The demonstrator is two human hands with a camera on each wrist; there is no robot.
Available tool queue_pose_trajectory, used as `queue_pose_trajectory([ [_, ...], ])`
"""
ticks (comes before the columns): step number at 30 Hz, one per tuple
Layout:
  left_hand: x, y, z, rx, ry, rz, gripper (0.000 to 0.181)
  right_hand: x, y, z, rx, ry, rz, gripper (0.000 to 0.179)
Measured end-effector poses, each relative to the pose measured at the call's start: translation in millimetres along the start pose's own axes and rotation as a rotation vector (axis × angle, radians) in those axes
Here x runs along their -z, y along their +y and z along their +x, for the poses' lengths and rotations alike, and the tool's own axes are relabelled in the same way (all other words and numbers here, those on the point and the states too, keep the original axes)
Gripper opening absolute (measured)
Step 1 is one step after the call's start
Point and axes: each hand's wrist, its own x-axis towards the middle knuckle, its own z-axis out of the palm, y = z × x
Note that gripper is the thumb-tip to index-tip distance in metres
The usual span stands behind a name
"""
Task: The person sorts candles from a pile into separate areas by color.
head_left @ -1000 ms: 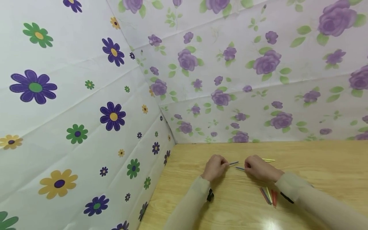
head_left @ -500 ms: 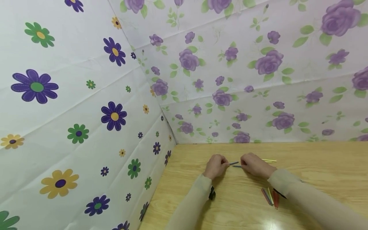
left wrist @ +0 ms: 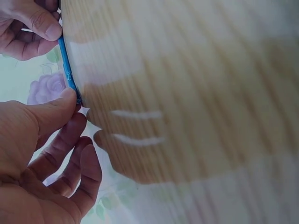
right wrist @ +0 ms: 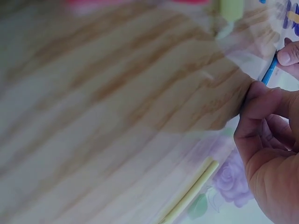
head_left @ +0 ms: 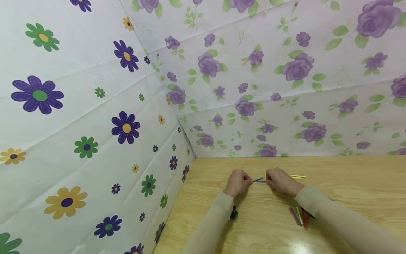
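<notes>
In the head view my left hand [head_left: 237, 183] pinches one end of a thin blue stick [head_left: 259, 179] between thumb and fingertip, low over the wooden table. Facing it, my right hand [head_left: 280, 180] pinches a second blue stick [head_left: 262, 181]. The free ends of the two sticks overlap in a narrow V between the hands. From the left wrist, a blue stick [left wrist: 66, 65] spans from the left thumb tip up to the right thumb; the other fingers of the left hand are loosely bent. The right wrist view shows blue [right wrist: 269, 72] between both hands' fingertips.
Yellow sticks [head_left: 298, 176] lie on the table [head_left: 355, 197] behind my right hand. Nearer, by the right sleeve, is a small group of red, dark and yellow sticks [head_left: 299, 216]. Flower-printed sheets [head_left: 222, 137] wall off the back and left sides.
My right hand has moved left toward the left hand, bringing its blue stick's free end up to the other stick. The left hand keeps its place.
</notes>
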Motion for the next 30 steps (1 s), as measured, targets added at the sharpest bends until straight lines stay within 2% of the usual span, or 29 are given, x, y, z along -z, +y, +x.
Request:
queue_pose_trajectory([
  [1,0.2,0.1,-0.3,0.001,0.000,-0.001,0.011,6,-9,-0.3,-0.028,-0.014,0.003,0.018],
  [6,0.9,0.7,-1.5,0.005,-0.010,-0.004,0.012,12,-25,1.6,-0.132,-0.064,-0.004,0.018],
  [9,1.1,1.4,-1.8,0.011,-0.025,-0.014,0.013,13,-29,3.5,-0.162,-0.070,-0.018,0.018],
  [21,0.6,3.3,1.1,0.005,-0.053,0.016,0.013,15,-31,5.7,-0.122,-0.060,-0.011,0.018],
  [30,1.9,5.5,-0.4,0.014,-0.073,-0.006,0.015,17,-32,4.3,-0.143,-0.066,0.004,0.015],
])
